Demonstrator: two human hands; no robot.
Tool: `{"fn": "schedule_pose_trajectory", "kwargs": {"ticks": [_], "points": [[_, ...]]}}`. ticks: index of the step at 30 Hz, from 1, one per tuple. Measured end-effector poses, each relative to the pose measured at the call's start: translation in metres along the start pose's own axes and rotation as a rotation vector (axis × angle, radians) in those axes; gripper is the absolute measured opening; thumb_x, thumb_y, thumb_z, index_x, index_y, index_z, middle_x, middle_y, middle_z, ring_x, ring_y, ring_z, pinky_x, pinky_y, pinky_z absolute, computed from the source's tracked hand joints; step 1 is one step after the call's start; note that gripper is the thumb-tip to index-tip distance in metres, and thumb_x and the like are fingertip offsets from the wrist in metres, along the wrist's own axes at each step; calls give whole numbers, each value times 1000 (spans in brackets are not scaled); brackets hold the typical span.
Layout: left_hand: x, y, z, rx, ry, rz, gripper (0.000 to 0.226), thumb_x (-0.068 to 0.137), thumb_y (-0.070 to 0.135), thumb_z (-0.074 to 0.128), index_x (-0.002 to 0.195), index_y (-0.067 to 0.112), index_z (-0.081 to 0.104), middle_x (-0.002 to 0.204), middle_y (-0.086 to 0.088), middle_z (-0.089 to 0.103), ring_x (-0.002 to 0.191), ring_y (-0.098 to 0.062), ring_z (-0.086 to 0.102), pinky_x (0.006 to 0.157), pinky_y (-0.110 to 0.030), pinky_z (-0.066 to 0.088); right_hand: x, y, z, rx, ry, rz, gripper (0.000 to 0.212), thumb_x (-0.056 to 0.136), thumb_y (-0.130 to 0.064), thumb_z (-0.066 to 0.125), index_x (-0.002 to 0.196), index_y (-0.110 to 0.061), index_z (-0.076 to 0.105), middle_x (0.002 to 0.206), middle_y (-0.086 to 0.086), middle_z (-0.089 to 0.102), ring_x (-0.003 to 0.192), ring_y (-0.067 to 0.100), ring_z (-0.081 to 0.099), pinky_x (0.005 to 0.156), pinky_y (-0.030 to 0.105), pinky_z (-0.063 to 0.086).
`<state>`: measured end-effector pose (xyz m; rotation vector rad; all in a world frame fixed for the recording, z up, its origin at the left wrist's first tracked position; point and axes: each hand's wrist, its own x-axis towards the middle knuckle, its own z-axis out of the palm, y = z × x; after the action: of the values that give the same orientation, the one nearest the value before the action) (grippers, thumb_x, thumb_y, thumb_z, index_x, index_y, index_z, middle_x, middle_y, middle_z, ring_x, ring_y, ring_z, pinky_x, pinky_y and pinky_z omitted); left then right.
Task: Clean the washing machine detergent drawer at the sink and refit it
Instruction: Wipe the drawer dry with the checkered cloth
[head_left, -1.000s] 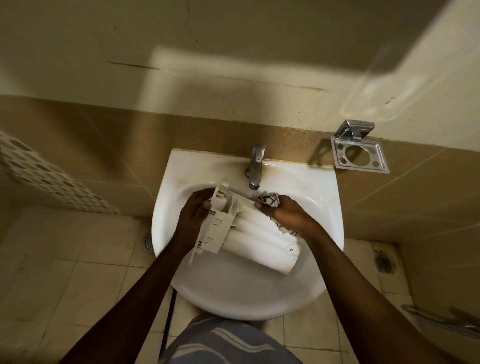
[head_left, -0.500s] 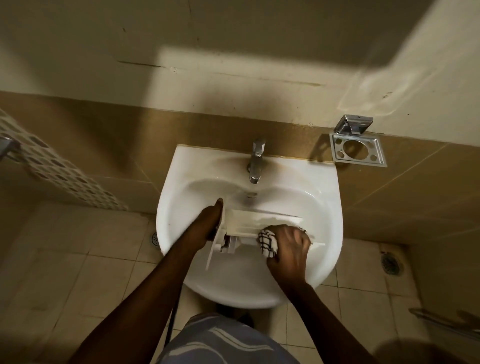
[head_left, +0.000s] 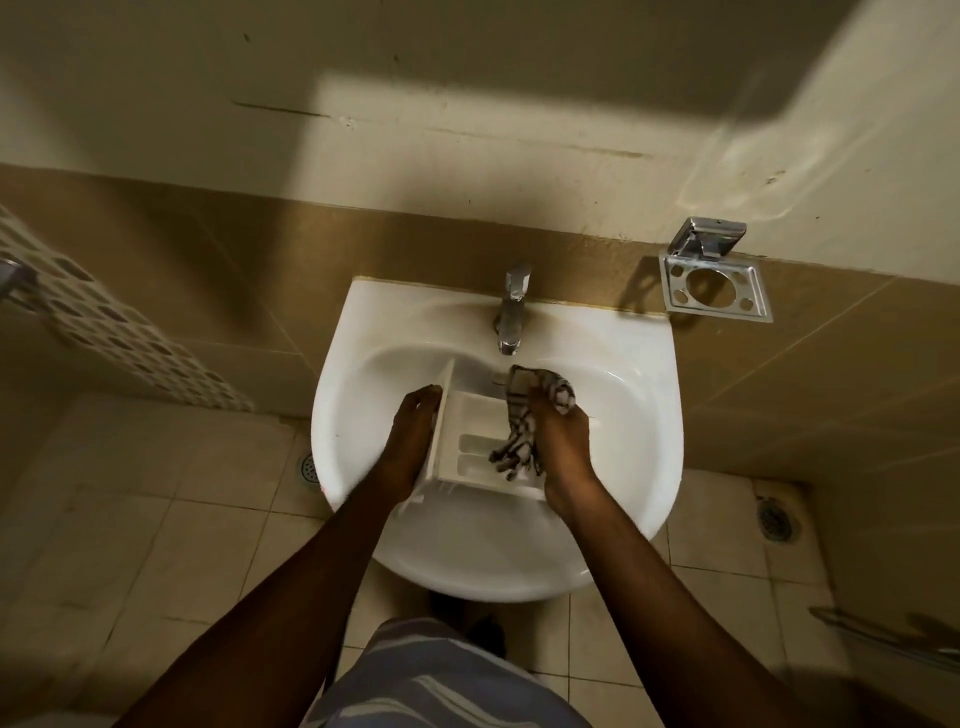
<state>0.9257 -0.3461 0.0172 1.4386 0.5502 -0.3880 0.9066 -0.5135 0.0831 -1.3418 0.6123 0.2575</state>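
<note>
The white detergent drawer (head_left: 470, 447) lies in the white sink (head_left: 639, 410), open side up, with its compartments showing. My left hand (head_left: 410, 436) grips its front panel at the left end. My right hand (head_left: 558, 436) presses a checked black-and-white cloth (head_left: 519, 431) into the drawer's right part; the cloth drapes over the compartments and bunches above my fingers, just under the chrome tap (head_left: 511, 312). No running water is visible.
A chrome holder (head_left: 714, 283) is fixed to the tiled wall right of the sink. Floor drains lie at lower left (head_left: 308, 467) and lower right (head_left: 774, 522). A patterned tile band (head_left: 119, 338) runs along the left wall. My striped clothing (head_left: 441, 680) is below the sink.
The drawer has been turned from underside up to open side up. My right hand with the cloth went from the drawer's outside to inside its compartments. My left hand stayed on the front panel.
</note>
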Motion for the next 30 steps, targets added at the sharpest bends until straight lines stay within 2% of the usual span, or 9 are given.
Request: {"fn": "schedule_pose_trajectory", "kwargs": {"ticks": [3, 6, 11, 14, 18, 21, 24, 27, 30], "points": [[8, -1, 3, -7, 2, 24, 40, 100, 47, 50, 132, 24, 53, 119, -3, 64, 104, -19, 64, 72, -28, 55, 21, 21, 23, -425, 89, -287, 33, 87, -25, 64, 120, -21, 66, 99, 9, 74, 72, 29, 70, 56, 35, 56], [21, -4, 3, 9, -3, 48, 37, 101, 44, 49, 130, 22, 55, 119, -4, 65, 105, -18, 64, 77, -27, 52, 30, 53, 35, -905, 3, -558, 64, 72, -1, 62, 134, -20, 59, 129, 8, 64, 115, 28, 59, 94, 36, 50], [34, -8, 1, -38, 36, 44, 22, 100, 37, 54, 116, 24, 62, 103, -6, 71, 85, -15, 69, 65, -24, 53, 25, 86, 25, -1028, -184, -692, 62, 83, -12, 58, 142, -26, 50, 151, -7, 43, 146, 15, 29, 117, 33, 26], [35, -12, 2, -30, 46, 62, 18, 100, 36, 55, 113, 25, 63, 103, -2, 70, 84, -12, 67, 67, -23, 52, 11, 87, 0, -1039, -326, -747, 45, 93, -25, 57, 137, -35, 55, 149, -23, 39, 146, 1, 22, 117, 21, 14], [38, -15, 2, -27, 38, 89, 16, 100, 36, 56, 110, 28, 64, 103, 0, 70, 82, -7, 66, 66, -20, 52, 0, 68, -28, -976, -433, -693, 37, 91, -24, 63, 126, -37, 63, 134, -31, 52, 137, -2, 39, 114, 20, 25], [43, -20, 0, -19, 33, 72, 14, 99, 41, 55, 108, 35, 64, 112, -2, 69, 97, -16, 66, 85, -35, 56, -4, 41, -35, -832, -81, -463, 32, 89, -23, 58, 118, -34, 65, 121, -15, 67, 117, 14, 60, 99, 26, 45], [45, -22, -1, -3, 52, 89, 14, 96, 50, 54, 105, 44, 63, 117, -1, 67, 107, -21, 64, 96, -44, 53, 12, 26, -26, -1054, 280, -236, 33, 87, -24, 54, 118, -25, 64, 113, 2, 69, 105, 29, 63, 88, 36, 50], [44, -22, 1, 20, 56, 95, 21, 94, 56, 53, 104, 41, 63, 110, -3, 68, 102, -24, 66, 93, -47, 55, 34, 26, 8, -1427, 175, -133, 34, 86, -38, 50, 114, -24, 63, 109, 3, 70, 104, 29, 65, 88, 36, 48], [42, -20, 1, 31, 85, 131, 30, 95, 56, 53, 105, 30, 65, 103, -7, 70, 95, -26, 68, 86, -44, 57, 48, 28, 37, -1263, 56, -118, 31, 85, -42, 50, 105, -26, 67, 101, 0, 73, 97, 28, 67, 85, 37, 50]]}}
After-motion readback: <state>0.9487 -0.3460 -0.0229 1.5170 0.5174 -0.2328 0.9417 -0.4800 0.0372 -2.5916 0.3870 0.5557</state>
